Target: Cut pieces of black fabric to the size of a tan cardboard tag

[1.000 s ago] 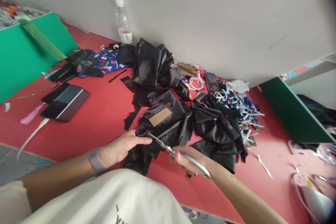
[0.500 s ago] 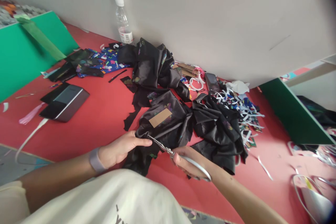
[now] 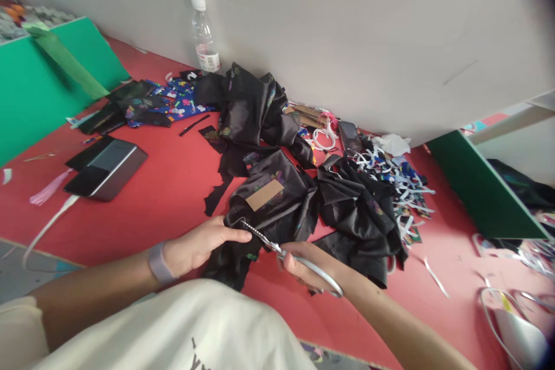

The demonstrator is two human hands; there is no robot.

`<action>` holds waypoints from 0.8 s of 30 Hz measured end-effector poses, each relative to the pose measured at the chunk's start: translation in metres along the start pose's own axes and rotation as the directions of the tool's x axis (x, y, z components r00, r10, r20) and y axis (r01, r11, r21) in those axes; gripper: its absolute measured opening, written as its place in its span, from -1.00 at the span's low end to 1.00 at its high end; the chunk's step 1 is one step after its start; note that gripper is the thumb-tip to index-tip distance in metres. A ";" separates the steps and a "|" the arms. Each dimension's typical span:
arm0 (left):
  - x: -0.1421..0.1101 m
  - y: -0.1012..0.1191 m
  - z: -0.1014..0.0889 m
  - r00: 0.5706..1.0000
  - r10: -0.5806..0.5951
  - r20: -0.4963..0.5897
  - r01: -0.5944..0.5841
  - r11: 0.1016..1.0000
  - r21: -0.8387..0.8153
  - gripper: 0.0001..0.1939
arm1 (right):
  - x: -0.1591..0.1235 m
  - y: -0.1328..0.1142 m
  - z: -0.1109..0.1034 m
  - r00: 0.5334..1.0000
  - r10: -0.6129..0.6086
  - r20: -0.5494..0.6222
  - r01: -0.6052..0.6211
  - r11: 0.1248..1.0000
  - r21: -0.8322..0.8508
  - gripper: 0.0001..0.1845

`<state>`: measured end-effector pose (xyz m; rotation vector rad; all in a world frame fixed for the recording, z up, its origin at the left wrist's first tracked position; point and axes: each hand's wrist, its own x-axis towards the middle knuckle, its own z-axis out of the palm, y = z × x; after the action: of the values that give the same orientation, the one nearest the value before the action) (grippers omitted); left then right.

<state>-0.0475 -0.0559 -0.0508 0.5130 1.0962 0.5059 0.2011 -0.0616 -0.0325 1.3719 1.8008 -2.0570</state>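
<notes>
The left hand (image 3: 193, 248) pinches black satin cloth (image 3: 295, 193) near the tabletop's (image 3: 169, 185) front edge while the right hand (image 3: 311, 260) grips pinking shears (image 3: 274, 247) at its fold, where taut cloth and a thumb clear of the blades would help.

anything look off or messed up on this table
Nothing looks spilled or broken. Two untidy spots: the heap of white-tied pieces at the right is jumbled, and one white strip lies apart from it, nearer the person.
</notes>
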 end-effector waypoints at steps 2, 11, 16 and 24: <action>0.000 0.000 0.000 1.000 0.004 -0.008 -0.004 1.000 0.008 -0.69 | 0.001 0.001 0.000 0.999 -0.039 0.002 0.039 0.999 -0.022 -0.30; -0.002 0.002 0.002 1.000 -0.008 -0.005 0.008 1.000 0.003 -0.70 | -0.001 -0.001 0.003 1.000 -0.019 -0.025 0.018 0.997 -0.072 -0.35; -0.001 0.000 0.000 1.000 0.014 0.002 -0.014 1.000 0.025 -0.73 | 0.003 0.000 0.004 0.997 -0.072 -0.029 0.070 0.995 -0.067 -0.30; 0.000 0.001 0.001 1.000 -0.012 -0.004 0.012 1.000 0.016 -0.63 | 0.007 0.007 0.006 0.999 -0.045 -0.012 0.045 0.999 -0.007 -0.33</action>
<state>-0.0463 -0.0554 -0.0497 0.5197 1.1076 0.4882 0.1974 -0.0656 -0.0426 1.3573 1.8592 -2.0665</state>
